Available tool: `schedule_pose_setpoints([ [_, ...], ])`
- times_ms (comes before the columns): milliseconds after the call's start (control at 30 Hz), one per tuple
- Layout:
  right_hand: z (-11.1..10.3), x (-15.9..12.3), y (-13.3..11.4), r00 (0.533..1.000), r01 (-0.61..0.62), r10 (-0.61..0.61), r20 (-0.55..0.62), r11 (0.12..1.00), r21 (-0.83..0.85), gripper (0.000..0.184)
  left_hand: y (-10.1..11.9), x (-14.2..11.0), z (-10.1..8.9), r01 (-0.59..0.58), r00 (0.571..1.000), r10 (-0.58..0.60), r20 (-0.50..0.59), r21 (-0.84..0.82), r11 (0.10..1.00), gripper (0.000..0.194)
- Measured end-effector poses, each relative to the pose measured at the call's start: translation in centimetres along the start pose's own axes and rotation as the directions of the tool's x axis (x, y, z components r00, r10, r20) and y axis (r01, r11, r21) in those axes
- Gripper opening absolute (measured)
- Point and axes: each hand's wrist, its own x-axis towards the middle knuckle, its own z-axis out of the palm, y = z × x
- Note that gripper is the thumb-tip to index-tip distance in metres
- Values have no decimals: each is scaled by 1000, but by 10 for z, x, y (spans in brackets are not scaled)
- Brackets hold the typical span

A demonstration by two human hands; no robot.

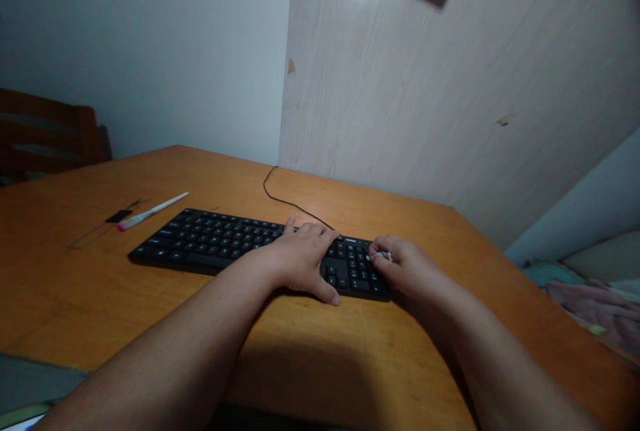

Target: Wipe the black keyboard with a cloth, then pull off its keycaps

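A black keyboard (220,237) lies flat on the wooden table. Across its right-middle part rests my left hand (303,257), fingers spread, with the thumb reaching past the near edge. My right hand (400,264) is at the number pad (357,264), its fingers closed in a pinch. Between them a small white wad (383,255) sticks out over the keys; whether it is tissue or cotton I cannot make out. The keys under my left palm are hidden.
Left of the keyboard lie a slim white stick with a pink end (155,211) and a wire tool with a black grip (119,216). A thin black cable (285,201) runs to the back edge by the wall. A wooden chair (50,127) stands far left; bedding (590,304) is at right.
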Motion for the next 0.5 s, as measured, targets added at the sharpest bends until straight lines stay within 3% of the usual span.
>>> schedule_pose_setpoints([
  [167,1,2,0,998,-38,34,61,997,72,11,0,0,0,-9,1000,9,-11,-16,1000,113],
  [367,1,7,-3,998,-63,63,23,998,20,11,-1,0,0,-7,1000,7,-17,-18,1000,114],
  [500,2,5,-1,994,-87,79,78,991,105,13,-1,1,1,-8,1000,8,-13,-14,1000,113],
])
